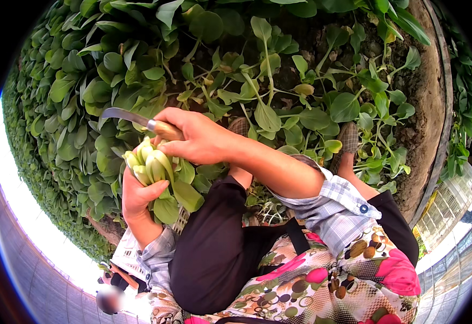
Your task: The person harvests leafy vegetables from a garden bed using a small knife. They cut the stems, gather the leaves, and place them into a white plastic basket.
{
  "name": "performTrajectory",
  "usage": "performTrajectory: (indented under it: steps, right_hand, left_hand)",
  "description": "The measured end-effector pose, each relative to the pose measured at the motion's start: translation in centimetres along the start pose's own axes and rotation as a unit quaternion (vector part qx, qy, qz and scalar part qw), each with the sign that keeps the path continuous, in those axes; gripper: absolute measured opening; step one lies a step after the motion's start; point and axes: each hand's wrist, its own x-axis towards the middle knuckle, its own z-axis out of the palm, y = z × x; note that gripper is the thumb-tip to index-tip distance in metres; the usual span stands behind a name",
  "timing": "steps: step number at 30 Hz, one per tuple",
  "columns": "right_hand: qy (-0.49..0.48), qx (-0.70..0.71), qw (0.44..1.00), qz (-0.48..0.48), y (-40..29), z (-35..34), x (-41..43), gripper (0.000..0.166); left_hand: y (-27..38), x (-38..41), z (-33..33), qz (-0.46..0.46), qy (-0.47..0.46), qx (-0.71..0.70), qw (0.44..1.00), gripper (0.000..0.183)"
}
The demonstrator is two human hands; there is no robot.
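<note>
My left hand (142, 198) grips a bunch of leafy greens with pale, thick stalks (150, 162), the stalk bases facing up and the leaves hanging below. My right hand (191, 135) is closed around the wooden handle of a small knife with a curved metal blade (126, 115). The blade points to the left, above the bunch and apart from it. The fingertips of my right hand are at the bunch, partly hidden behind it and the handle.
Dense leafy plants (67, 89) fill the bed at the left. Sparser plants and fallen leaves (268, 117) lie before my feet. A bed edge (442, 81) curves along the right. Pale plastic crates (448, 206) stand at the right and lower left. Another person (124, 279) is at the lower left.
</note>
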Motion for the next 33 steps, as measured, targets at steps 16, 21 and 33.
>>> performTrajectory:
  steps: [16,21,33]
  right_hand:
    - [0.109,-0.31,0.919,0.217,11.6,-0.9,-4.0,0.036]
    - [0.087,-0.305,0.917,0.241,12.2,-0.8,-3.0,0.036]
    - [0.03,-0.328,0.898,0.291,10.0,-1.2,-1.5,0.033]
  left_hand:
    - [-8.4,3.1,1.2,-0.023,0.029,0.794,0.607,0.042]
    - [-8.9,3.1,0.7,0.0,0.03,0.79,0.612,0.048]
    - [-6.4,1.9,1.0,-0.102,0.036,0.739,0.665,0.071]
